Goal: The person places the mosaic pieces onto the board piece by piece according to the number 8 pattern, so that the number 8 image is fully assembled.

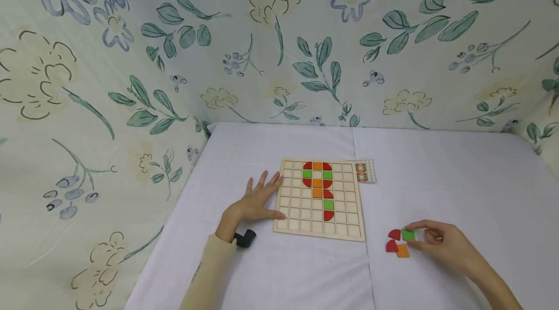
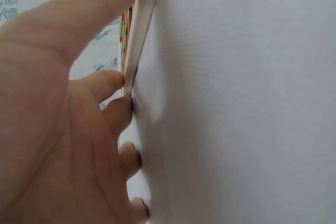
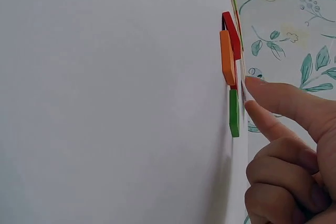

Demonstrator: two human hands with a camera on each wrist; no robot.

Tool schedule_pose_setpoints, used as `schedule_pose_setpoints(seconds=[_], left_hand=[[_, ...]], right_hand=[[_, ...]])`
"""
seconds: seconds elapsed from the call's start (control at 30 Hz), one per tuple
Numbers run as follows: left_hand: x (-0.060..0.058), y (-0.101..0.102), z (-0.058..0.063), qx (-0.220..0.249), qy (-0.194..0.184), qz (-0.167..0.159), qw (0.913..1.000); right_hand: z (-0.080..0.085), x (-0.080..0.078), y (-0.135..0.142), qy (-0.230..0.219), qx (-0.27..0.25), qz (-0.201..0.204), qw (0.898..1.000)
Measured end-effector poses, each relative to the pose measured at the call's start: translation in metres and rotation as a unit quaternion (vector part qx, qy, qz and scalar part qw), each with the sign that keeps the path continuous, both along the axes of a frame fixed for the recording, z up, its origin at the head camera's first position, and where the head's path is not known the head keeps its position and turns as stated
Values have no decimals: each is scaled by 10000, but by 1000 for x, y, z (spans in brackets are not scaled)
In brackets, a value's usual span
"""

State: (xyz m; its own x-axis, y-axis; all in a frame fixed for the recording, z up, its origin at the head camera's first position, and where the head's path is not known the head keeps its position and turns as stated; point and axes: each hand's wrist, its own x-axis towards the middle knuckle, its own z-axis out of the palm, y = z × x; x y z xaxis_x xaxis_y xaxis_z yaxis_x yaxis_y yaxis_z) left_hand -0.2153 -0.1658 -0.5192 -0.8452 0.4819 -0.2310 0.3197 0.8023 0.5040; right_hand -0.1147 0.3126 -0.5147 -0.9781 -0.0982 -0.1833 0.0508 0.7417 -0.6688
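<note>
My left hand (image 1: 254,203) lies with spread fingers at the left edge of a wooden grid board (image 1: 297,225); its thumb touches the lower left corner. Red, orange and green tiles (image 1: 318,193) fill some of the board's cells. On the right, my right hand (image 1: 450,247) hovers over a green square tile (image 1: 408,235), thumb and forefinger extended on either side of it. In the right wrist view those fingertips stand just off the green tile (image 3: 234,113), and the other fingers are curled. Beside it lie two red quarter-round tiles (image 1: 394,235) and an orange square tile (image 1: 403,251).
A small printed pattern card (image 1: 370,171) lies against the board's upper right side. A black object (image 1: 246,238) sits by my left wrist. White cloth (image 1: 471,179) covers the table, and a floral curtain (image 1: 279,82) hangs behind it and along the left.
</note>
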Motion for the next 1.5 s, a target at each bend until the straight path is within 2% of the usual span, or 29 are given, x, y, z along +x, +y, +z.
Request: schedule_pose_setpoints(seconds=[0.13, 0.37, 0.5, 0.6, 0.73, 0.93, 1.2, 1.5], left_hand=[[0, 0, 0, 50, 31, 17, 10000], [-1, 0, 0, -20, -9, 33, 10000], [0, 0, 0, -9, 0, 35, 10000], [0, 0, 0, -30, 9, 33, 10000], [0, 1, 0, 5, 21, 50, 10000], [0, 1, 0, 7, 20, 55, 10000], [0, 1, 1, -39, 36, 32, 10000], [-1, 0, -1, -14, 36, 25, 10000]], right_hand=[[-1, 2, 2, -231, -157, 114, 9995], [-2, 2, 6, -669, -535, 789, 9932], [-5, 3, 7, -874, -565, 912, 9904], [-6, 3, 7, -797, -567, 941, 9907], [-6, 2, 4, -448, -389, 964, 9936], [-1, 0, 0, -235, -41, 624, 9978], [7, -13, -18, -115, -116, 309, 9994], [12, -32, -50, 117, -416, 457, 9980]])
